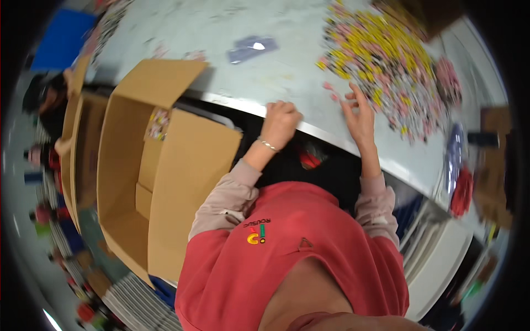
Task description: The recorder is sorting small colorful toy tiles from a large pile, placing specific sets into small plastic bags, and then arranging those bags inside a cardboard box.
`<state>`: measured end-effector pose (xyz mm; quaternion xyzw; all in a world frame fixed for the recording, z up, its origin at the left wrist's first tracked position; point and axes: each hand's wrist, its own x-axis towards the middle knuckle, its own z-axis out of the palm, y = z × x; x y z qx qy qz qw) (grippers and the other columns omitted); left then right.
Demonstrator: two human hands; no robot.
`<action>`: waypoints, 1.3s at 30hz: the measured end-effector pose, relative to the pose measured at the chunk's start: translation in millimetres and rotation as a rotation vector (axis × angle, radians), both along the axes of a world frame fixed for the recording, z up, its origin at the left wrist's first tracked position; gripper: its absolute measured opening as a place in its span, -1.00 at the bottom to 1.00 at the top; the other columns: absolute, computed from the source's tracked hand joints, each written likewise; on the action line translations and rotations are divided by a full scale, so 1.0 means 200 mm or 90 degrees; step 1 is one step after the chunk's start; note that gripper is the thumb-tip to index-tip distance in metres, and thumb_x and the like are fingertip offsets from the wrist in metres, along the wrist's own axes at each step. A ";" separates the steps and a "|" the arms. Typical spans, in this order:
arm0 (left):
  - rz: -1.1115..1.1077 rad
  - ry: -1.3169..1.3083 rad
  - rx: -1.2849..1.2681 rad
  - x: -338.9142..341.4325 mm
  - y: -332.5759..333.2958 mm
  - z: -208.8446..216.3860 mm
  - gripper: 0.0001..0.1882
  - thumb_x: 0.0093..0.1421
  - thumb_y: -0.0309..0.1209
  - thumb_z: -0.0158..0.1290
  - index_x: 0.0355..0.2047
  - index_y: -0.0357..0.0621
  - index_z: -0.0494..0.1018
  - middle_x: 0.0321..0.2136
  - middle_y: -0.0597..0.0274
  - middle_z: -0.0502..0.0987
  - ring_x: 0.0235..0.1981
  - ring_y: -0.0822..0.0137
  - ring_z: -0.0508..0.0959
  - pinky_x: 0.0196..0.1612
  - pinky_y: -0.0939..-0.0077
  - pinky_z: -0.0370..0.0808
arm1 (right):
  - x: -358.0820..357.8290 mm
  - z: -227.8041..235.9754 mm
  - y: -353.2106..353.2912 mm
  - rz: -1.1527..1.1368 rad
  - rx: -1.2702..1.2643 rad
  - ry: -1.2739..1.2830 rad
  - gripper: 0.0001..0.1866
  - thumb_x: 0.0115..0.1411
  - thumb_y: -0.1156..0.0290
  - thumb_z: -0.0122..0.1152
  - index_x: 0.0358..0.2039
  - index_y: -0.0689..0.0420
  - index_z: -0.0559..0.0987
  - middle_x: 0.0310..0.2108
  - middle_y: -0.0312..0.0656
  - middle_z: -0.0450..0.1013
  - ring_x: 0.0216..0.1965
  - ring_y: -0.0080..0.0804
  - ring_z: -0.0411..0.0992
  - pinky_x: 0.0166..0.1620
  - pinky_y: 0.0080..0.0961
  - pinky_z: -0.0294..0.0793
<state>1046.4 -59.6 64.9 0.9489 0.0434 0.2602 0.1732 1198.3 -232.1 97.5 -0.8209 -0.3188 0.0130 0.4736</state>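
Small pieces [381, 55]: yellow-pink heap on table [301, 33]
Left hand [280, 122]: curled closed (contents hidden)
Right hand [360, 117]: fingers parted, beside heap

Small pieces [389, 69], yellow, pink, pale (some dark), massed on table [303, 69]

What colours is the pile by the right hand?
The pile is a mix of yellow, pink and whitish grey, seen best in the head view.
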 end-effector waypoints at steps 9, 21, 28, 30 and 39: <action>-0.070 0.031 -0.063 0.07 -0.11 0.02 -0.86 -0.08 -0.57 0.14 -0.47 -0.06 0.55 -0.44 0.34 0.49 -0.33 0.24 0.44 -0.24 0.35 0.29 | -0.06 -0.16 -0.31 -0.053 -0.168 -0.237 -0.78 0.05 0.54 0.12 -0.26 0.06 0.58 -0.31 -0.30 0.44 -0.26 -0.27 0.41 -0.25 -0.33 0.47; 0.068 0.044 0.036 0.15 0.10 0.01 -0.76 -0.08 -0.60 0.06 -0.37 -0.10 0.57 -0.26 0.26 0.56 -0.20 0.12 0.49 -0.14 0.26 0.36 | 0.22 -0.11 -0.30 -0.166 -0.159 -0.276 -0.75 0.08 0.53 0.10 -0.18 0.11 0.56 -0.18 -0.18 0.47 -0.15 -0.15 0.42 -0.16 -0.35 0.45; -0.084 -0.003 -0.149 0.26 -0.10 0.14 -0.64 -0.01 -0.70 -0.08 -0.16 -0.30 0.48 -0.15 -0.06 0.49 -0.12 -0.03 0.46 -0.06 0.27 0.41 | 0.10 -0.16 -0.29 -0.078 -0.132 -0.234 -0.78 0.07 0.51 0.14 -0.22 0.09 0.57 -0.16 -0.24 0.44 -0.14 -0.19 0.41 -0.13 -0.32 0.44; -0.152 -0.043 -0.162 0.35 -0.25 0.11 -0.70 0.01 -0.70 -0.08 -0.22 -0.33 0.48 -0.21 -0.08 0.48 -0.16 -0.04 0.46 -0.08 0.25 0.42 | 0.00 -0.13 -0.31 -0.079 -0.197 -0.208 -0.80 0.04 0.50 0.18 -0.26 0.11 0.57 -0.23 -0.24 0.44 -0.17 -0.22 0.41 -0.18 -0.32 0.45; -0.165 0.066 -0.152 0.52 -0.47 -0.02 -0.86 -0.01 -0.65 -0.01 -0.39 -0.27 0.45 -0.42 -0.03 0.43 -0.36 -0.06 0.46 -0.27 0.20 0.45 | 0.08 -0.16 -0.54 -0.086 -0.027 -0.025 -0.67 0.03 0.54 0.21 -0.13 0.16 0.53 -0.29 -0.17 0.42 -0.49 -0.30 0.41 -0.33 -0.46 0.45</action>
